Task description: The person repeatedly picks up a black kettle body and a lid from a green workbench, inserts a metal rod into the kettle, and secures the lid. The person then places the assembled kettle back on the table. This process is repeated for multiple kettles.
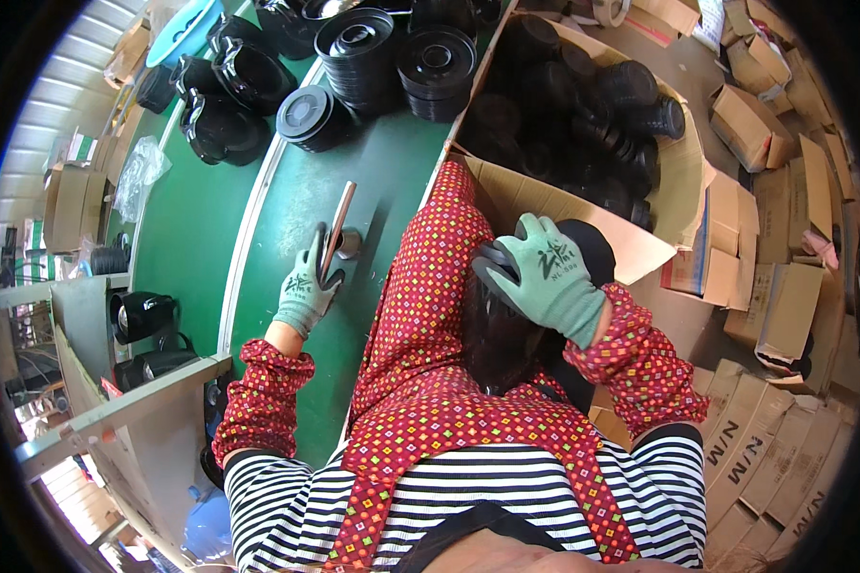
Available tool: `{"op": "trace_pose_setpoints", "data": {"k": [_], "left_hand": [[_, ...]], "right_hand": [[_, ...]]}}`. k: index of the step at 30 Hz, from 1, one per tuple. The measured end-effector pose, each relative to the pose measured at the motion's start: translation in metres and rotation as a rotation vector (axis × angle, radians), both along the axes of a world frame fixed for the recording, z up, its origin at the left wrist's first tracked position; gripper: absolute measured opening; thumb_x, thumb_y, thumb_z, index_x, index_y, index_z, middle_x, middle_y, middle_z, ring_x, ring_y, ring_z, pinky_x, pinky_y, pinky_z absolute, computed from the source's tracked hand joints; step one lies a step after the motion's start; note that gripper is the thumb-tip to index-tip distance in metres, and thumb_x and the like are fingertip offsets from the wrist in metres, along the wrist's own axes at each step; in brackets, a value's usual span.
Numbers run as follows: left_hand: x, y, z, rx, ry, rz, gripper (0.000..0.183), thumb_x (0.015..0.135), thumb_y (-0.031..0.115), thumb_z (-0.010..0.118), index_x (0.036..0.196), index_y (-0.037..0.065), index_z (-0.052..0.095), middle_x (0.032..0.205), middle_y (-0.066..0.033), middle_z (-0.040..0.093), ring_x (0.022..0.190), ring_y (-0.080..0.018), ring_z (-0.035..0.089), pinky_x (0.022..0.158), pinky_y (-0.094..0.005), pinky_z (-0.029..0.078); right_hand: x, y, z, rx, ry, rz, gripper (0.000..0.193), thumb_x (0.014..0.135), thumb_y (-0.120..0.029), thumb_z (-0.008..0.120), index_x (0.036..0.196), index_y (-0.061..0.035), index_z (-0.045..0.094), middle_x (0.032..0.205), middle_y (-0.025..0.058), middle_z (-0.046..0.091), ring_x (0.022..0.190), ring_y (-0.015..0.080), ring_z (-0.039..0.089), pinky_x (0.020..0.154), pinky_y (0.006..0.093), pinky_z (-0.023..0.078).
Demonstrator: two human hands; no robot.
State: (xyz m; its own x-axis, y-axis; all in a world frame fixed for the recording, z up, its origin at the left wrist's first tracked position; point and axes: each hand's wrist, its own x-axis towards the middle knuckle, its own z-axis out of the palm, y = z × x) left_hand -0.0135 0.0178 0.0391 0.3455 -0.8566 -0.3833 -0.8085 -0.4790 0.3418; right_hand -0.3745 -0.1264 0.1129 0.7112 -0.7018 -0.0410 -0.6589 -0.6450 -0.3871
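So, from the head view: a thin copper-brown stick (342, 218) is pinched between the thumb and fingers of the gloved left hand (313, 282), narrow grip, over the green worktop (291, 205). A small grey metallic round piece (351, 244) is seen just right of the stick, though its exact kind can't be told. A dark glossy vessel (502, 334) is held in the lap, its far end gripped by the curled fingers of the gloved right hand (548, 277). The lap is covered by a red patterned apron (416, 286). Farther off, 3 stacks of black lids (308, 115) are lined up, with black pots (225, 129) placed to their left. To the far right, a pile of black parts (583, 105) is kept in an open carton (564, 202).
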Motion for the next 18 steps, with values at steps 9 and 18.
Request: {"op": "trace_pose_setpoints", "data": {"k": [9, 18], "left_hand": [[-0.064, -0.061, 0.089, -0.330, 0.791, 0.147, 0.065, 0.098, 0.003, 0.070, 0.160, 0.003, 0.047, 0.123, 0.0012, 0.068, 0.071, -0.0005, 0.047, 0.058, -0.0178, 0.036], [-0.125, -0.142, 0.191, -0.035, 1.031, -0.155, 0.046, 0.104, 0.012, 0.060, 0.144, -0.009, 0.057, 0.125, -0.0231, 0.073, 0.105, -0.0248, 0.072, 0.095, -0.0348, 0.054]], "right_hand": [[-0.025, -0.058, 0.030, 0.626, -0.548, 0.223, 0.041, 0.092, -0.014, 0.070, 0.132, -0.0069, 0.071, 0.131, 0.0189, 0.067, 0.117, 0.0398, 0.064, 0.098, 0.0459, 0.052], [0.019, -0.131, -0.003, 0.144, -0.626, 0.293, 0.027, 0.097, -0.022, 0.066, 0.108, 0.0007, 0.074, 0.112, 0.0174, 0.069, 0.106, 0.0340, 0.065, 0.095, 0.0434, 0.050]]}}
